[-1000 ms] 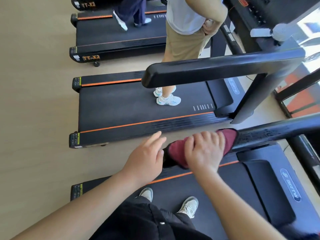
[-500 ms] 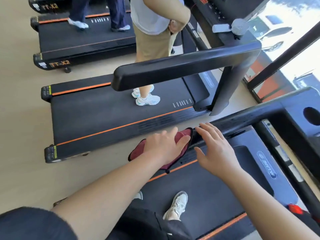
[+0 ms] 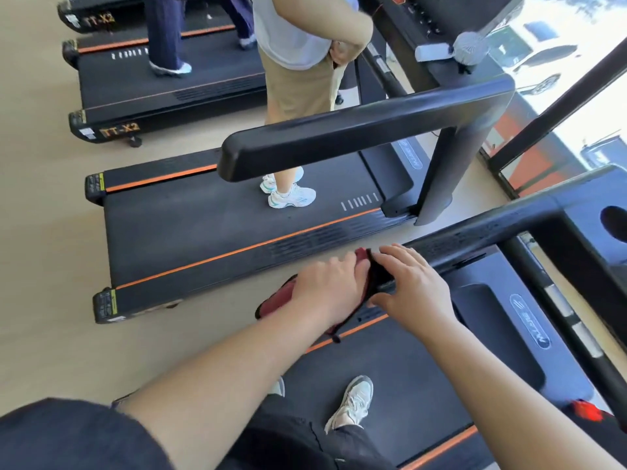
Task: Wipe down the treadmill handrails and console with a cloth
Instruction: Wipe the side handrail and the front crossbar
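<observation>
A dark red cloth is draped over the near end of my treadmill's black left handrail. My left hand lies on top of the cloth and clasps it around the rail's end. My right hand rests on the handrail just right of the cloth, fingers spread, thumb under the rail. The handrail runs up and right to the console, whose corner with a round cup hole shows at the right edge. Most of the cloth is hidden under my left hand.
I stand on the treadmill belt, shoes visible. On the neighbouring treadmill to the left a person stands behind its handrail. Farther treadmills hold another person. Windows run along the right.
The cloth passed from my right hand to my left. My left hand now covers it at the rail's end, and my right hand has settled onto the bare rail beside it.
</observation>
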A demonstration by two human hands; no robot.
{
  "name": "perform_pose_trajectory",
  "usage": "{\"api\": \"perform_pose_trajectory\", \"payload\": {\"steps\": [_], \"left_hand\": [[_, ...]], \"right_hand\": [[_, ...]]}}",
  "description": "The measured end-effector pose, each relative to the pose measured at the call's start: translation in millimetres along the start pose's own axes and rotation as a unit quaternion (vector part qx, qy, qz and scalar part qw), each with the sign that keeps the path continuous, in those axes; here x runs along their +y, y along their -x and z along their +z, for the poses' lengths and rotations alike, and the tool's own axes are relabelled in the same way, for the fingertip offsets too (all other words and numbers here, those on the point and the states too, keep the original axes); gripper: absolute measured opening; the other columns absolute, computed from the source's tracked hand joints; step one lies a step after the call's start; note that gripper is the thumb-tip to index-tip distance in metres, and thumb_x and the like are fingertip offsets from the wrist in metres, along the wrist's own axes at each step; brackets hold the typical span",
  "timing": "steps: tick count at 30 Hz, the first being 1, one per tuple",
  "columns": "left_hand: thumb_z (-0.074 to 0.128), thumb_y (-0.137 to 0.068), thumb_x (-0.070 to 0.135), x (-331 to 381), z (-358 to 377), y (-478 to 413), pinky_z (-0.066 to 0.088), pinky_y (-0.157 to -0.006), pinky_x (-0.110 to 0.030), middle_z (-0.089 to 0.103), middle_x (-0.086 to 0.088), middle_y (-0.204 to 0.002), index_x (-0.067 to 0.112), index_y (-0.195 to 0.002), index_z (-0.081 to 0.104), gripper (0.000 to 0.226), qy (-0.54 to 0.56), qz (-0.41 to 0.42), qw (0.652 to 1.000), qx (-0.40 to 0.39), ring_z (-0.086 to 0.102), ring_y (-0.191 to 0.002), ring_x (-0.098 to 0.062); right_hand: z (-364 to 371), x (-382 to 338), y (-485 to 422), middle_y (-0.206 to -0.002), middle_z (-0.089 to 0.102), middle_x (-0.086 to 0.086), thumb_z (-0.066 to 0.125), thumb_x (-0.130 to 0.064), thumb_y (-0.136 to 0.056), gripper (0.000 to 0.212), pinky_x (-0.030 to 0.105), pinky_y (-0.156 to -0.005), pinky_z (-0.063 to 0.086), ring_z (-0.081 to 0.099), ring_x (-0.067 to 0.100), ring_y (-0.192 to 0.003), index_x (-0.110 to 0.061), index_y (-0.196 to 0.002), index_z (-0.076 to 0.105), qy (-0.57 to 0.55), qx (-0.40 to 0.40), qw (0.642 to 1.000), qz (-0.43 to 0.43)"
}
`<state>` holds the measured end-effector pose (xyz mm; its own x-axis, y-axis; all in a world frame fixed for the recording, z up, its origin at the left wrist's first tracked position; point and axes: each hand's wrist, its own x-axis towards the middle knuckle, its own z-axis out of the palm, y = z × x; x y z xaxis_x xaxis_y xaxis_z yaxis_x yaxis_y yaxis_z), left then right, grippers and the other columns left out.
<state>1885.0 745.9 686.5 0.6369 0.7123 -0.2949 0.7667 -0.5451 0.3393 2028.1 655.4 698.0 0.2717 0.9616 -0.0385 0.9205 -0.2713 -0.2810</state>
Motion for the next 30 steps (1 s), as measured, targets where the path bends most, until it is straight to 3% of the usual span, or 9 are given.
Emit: {"api": "perform_pose_trajectory", "payload": {"steps": [3,7,10,14,18,22,26,28,30], "left_hand": [[0.04,-0.103,0.049,-27.4,25.9,51.3,0.049,-0.094,-0.05,0.055,-0.011,-0.145,0.02,-0.153,0.038,0.058,-0.114,0.095,0.987,0.054,0.059,-0.116,-0.036],[0.05,-0.101,0.045,-70.9,32.6,65.1,0.053,-0.093,-0.05,0.048,-0.011,-0.156,0.03,-0.158,0.037,0.06,-0.074,0.193,0.972,0.107,0.059,-0.12,-0.037],[0.024,-0.103,0.06,-35.8,1.8,23.1,0.051,-0.09,-0.048,0.054,-0.004,-0.149,0.044,-0.159,0.02,0.058,-0.042,0.093,0.995,-0.001,0.062,-0.117,-0.038],[0.012,-0.106,0.058,0.5,-19.3,-24.3,0.044,-0.102,-0.046,0.065,-0.014,-0.138,0.031,-0.137,0.06,0.063,0.1,-0.059,0.988,-0.101,0.059,-0.127,-0.039],[0.027,-0.107,0.053,-31.7,14.9,36.6,0.051,-0.089,-0.046,0.065,-0.004,-0.136,0.028,-0.146,0.049,0.051,-0.001,0.037,0.997,0.064,0.064,-0.112,-0.036],[0.043,-0.107,0.042,-82.9,43.3,88.5,0.047,-0.107,-0.046,0.05,-0.009,-0.154,0.027,-0.156,0.045,0.051,0.042,0.138,0.978,0.151,0.053,-0.129,-0.032],[0.022,-0.101,0.068,-52.9,3.9,36.5,0.051,-0.09,-0.043,0.063,0.001,-0.139,0.049,-0.148,0.043,0.055,0.034,0.003,0.999,0.017,0.062,-0.119,-0.033],[0.014,-0.1,0.07,-34.3,-14.7,-3.6,0.045,-0.1,-0.043,0.063,-0.006,-0.142,0.041,-0.139,0.057,0.064,0.1,-0.059,0.988,-0.103,0.058,-0.129,-0.035],[0.012,-0.101,0.067,-27.1,-19.8,-17.5,0.042,-0.103,-0.043,0.063,-0.01,-0.142,0.029,-0.132,0.066,0.073,0.148,-0.099,0.975,-0.133,0.056,-0.132,-0.036]], "right_hand": [[0.2,4.8,-0.4,-0.132,0.063,-0.013,0.088,-0.022,-0.056,0.072,0.028,-0.1,0.049,0.052,0.012,-0.131,-0.027,-0.125,0.066,0.002,0.022,1.0,-0.004],[-0.2,8.4,-2.4,-0.129,0.066,-0.014,0.094,-0.03,-0.05,0.075,0.027,-0.096,0.049,0.055,0.012,-0.127,-0.028,-0.121,0.071,-0.008,0.028,1.0,0.001],[-2.8,8.1,-4.6,-0.127,0.064,-0.02,0.089,-0.028,-0.055,0.068,0.027,-0.085,0.053,0.054,0.008,-0.123,-0.035,-0.119,0.07,-0.005,0.028,1.0,0.007],[-5.6,4.9,-3.3,-0.127,0.061,-0.024,0.089,-0.035,-0.055,0.069,0.025,-0.085,0.049,0.051,0.005,-0.124,-0.038,-0.12,0.068,-0.005,0.019,1.0,0.02],[-8.1,3.5,-3.7,-0.131,0.06,-0.024,0.091,-0.039,-0.056,0.07,0.028,-0.091,0.049,0.048,0.004,-0.128,-0.037,-0.122,0.068,-0.014,0.003,0.999,0.032],[-7.8,3.0,-1.6,-0.134,0.06,-0.021,0.095,-0.043,-0.052,0.078,0.027,-0.095,0.047,0.047,0.005,-0.129,-0.035,-0.125,0.068,-0.025,0.008,0.999,0.038],[-9.5,0.3,-3.5,-0.135,0.059,-0.022,0.094,-0.044,-0.053,0.079,0.028,-0.096,0.046,0.047,0.005,-0.131,-0.035,-0.127,0.067,-0.02,-0.002,0.999,0.047],[-8.9,-2.1,-4.0,-0.136,0.059,-0.021,0.094,-0.042,-0.055,0.078,0.026,-0.097,0.044,0.046,0.005,-0.131,-0.033,-0.128,0.067,-0.022,-0.002,0.998,0.052],[-7.6,-5.2,-2.3,-0.137,0.059,-0.019,0.093,-0.04,-0.055,0.078,0.021,-0.097,0.038,0.045,0.006,-0.132,-0.03,-0.129,0.067,-0.022,-0.007,0.998,0.054]]}}
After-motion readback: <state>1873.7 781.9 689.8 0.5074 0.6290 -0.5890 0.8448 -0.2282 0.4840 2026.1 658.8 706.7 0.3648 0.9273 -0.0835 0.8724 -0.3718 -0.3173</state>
